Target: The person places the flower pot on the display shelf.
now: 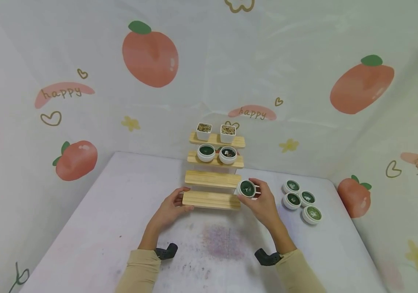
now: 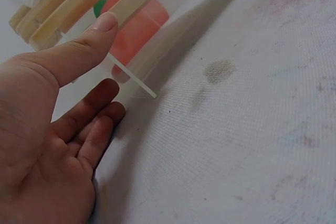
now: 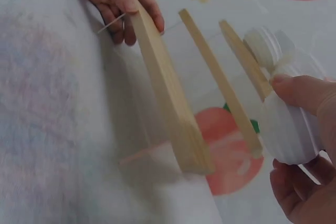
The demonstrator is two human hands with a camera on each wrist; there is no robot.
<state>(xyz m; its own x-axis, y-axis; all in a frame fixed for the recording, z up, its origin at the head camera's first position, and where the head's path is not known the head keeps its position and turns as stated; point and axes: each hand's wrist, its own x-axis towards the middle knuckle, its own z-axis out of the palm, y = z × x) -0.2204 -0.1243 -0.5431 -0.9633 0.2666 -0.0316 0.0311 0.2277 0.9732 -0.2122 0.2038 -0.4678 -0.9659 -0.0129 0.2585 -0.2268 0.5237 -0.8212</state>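
Note:
A tiered wooden display stand (image 1: 211, 200) with see-through side supports stands at mid-table. My left hand (image 1: 168, 211) pinches the left end of its lowest plank between thumb and index finger; the other fingers curl loosely below, as the left wrist view shows. With my right hand (image 1: 265, 205) I grip a small round white pot (image 1: 246, 189) with dark green contents, beside the right ends of the two lower planks. The right wrist view shows thumb and fingers on either side of the pot's ribbed wall (image 3: 289, 129). Whether the pot touches a plank I cannot tell.
Two square white pots (image 1: 204, 131) with speckled tops stand on the top plank. On the tier below are two round white pots (image 1: 206, 152). Several more round pots (image 1: 292, 201) are grouped on the table at right. A printed cloth backdrop (image 1: 209, 81) rises behind the table.

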